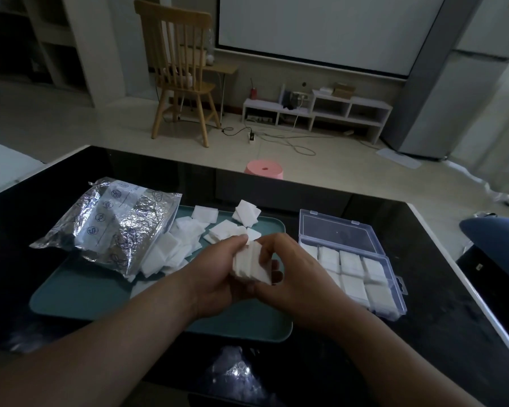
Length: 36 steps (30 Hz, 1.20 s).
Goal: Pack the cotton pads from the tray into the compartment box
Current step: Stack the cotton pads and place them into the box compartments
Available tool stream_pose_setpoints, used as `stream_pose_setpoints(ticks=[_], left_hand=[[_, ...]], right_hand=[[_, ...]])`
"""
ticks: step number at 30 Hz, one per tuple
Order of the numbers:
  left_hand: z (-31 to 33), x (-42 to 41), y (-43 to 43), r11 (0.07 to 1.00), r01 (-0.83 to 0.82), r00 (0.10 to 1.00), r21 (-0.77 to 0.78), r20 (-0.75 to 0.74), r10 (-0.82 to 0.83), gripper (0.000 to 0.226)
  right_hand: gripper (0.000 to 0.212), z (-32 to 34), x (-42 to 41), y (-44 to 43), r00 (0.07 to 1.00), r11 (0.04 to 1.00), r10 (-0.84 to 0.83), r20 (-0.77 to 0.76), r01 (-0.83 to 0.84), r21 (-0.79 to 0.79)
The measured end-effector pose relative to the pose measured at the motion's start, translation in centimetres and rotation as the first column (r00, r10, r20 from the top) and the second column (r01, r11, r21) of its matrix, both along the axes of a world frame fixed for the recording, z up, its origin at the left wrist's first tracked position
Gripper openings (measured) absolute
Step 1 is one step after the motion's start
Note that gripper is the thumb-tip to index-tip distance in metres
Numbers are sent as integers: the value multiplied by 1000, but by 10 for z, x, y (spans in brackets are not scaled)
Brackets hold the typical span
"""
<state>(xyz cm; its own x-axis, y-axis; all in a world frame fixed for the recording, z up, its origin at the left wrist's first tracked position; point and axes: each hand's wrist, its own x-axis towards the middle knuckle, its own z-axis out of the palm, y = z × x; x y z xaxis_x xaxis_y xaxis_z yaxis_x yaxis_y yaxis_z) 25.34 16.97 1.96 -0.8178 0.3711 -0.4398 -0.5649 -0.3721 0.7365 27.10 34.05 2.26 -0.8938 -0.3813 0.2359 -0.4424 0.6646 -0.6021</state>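
Note:
A stack of white cotton pads (249, 264) is held between both hands above the teal tray (80, 298). My left hand (218, 268) grips the stack from the left with curled fingers. My right hand (288, 274) pinches it from the right. Loose cotton pads (206, 221) lie scattered over the far part of the tray. The clear compartment box (391, 277) stands open to the right of the tray, its lid (335, 230) laid back, and its visible compartments hold white pads (351, 264).
A crinkled silver foil bag (112, 230) lies on the tray's left side over more pads. The tray and box sit on a glossy black table (423, 333). A pink stool (264, 169) stands beyond the far edge. A dark blue object (497, 233) is at the right.

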Motion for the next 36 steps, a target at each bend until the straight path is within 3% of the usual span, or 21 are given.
stream_pose_setpoints(ticks=[3,7,9,11,15,18,20,22,24,27,29,32,36], left_hand=[[-4,-1,-2,999,-20,1000,-48,-10,19,35],[3,3,0,977,151,988,148,-42,-146,65],[2,3,0,962,213,976,169,-87,-201,69],[1,2,0,952,237,971,191,-91,-223,64],[-3,3,-1,950,227,974,217,-79,-214,57],[-3,4,-5,952,231,972,203,-99,-215,35],[-5,3,-5,967,234,965,97,-146,-219,29],[-5,5,-2,970,198,943,-139,-242,-227,30],[-7,8,3,925,138,905,-354,-334,-263,32],[-11,11,9,844,66,843,-533,-423,-333,31],[-13,11,10,778,-22,805,-628,-473,-359,28],[-18,7,7,709,-142,772,-690,-526,-358,30],[-26,1,0,640,-200,715,-742,-557,-422,30]], right_hand=[[40,2,3,-2,999,1000,24,-35,-24,3],[45,-2,1,-5,999,999,33,19,-33,-27],[54,-2,1,-4,996,998,39,74,-36,-44],[59,-3,2,-5,994,999,38,104,-36,-21],[51,-3,2,-6,991,995,-36,130,48,-87],[49,5,2,-1,986,993,-22,164,41,-113],[44,8,0,4,976,985,-6,216,43,-165],[31,10,-3,6,969,969,-50,244,106,-222],[21,12,-4,4,978,972,-142,154,168,-165],[20,12,-1,-5,981,980,-195,3,195,-31],[21,9,0,-9,977,977,-212,-16,212,2],[20,9,-3,-8,970,972,-232,67,233,-13],[22,21,-8,-2,919,927,-259,298,323,-192]])
